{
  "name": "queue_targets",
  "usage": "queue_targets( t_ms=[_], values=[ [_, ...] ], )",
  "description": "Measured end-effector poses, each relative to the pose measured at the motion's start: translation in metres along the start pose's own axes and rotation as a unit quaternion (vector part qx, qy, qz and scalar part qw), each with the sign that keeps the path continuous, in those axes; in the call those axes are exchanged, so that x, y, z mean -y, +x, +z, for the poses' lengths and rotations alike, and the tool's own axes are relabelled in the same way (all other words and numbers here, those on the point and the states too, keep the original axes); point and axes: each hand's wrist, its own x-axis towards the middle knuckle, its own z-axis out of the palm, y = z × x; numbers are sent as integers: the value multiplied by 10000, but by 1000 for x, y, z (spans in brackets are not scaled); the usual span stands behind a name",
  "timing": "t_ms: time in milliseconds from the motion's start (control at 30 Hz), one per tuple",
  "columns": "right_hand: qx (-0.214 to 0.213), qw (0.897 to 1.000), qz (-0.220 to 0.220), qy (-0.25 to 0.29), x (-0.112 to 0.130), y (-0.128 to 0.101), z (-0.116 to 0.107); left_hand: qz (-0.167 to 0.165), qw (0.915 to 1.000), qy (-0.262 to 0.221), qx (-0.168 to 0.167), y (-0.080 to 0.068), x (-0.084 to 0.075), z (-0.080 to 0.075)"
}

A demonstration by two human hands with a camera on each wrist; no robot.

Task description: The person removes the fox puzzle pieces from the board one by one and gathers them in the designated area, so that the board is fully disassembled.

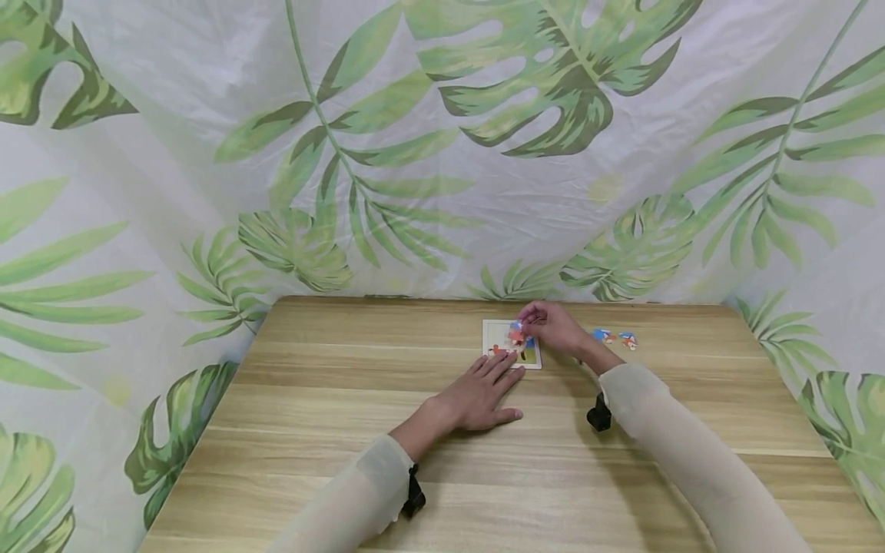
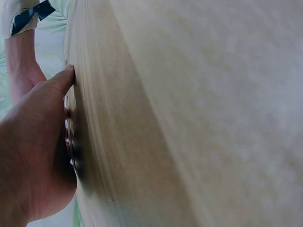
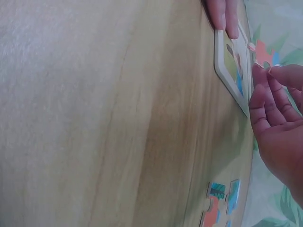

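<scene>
A small jigsaw board [image 1: 489, 330] with a white frame lies near the table's far edge, with colourful pieces set in its lower and right parts. My left hand [image 1: 484, 395] lies palm down with its fingers straight, fingertips resting on the board's near side. In the left wrist view that hand [image 2: 35, 146] has its thumb stretched along the table. Above the board, my right hand [image 1: 551, 326] pinches a puzzle piece [image 3: 263, 53] between thumb and fingers. The piece is red and blue and is tilted up off the board in the right wrist view.
Two loose puzzle pieces [image 1: 603, 336] [image 1: 628, 340] lie on the wooden table [image 1: 332, 430] to the right of the board. A leaf-patterned curtain [image 1: 408, 177] hangs right behind the table's far edge. Black wrist cameras [image 1: 598, 413] are strapped at both sleeves.
</scene>
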Motion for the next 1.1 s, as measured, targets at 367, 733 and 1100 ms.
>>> queue_targets(
  t_ms=[367, 733, 1100],
  values=[
    [35, 9994, 248, 224, 4, -4, -10, -10, 10000, -35, -6, -1, 0, -1],
    [119, 9996, 36, 237, 4, -21, -28, -9, 10000, -68, 5, 0, 0, 2],
    [115, 9999, 63, -43, 1, -38, -46, 57, 9999, -92, -29, 1, -1, 3]
  ],
)
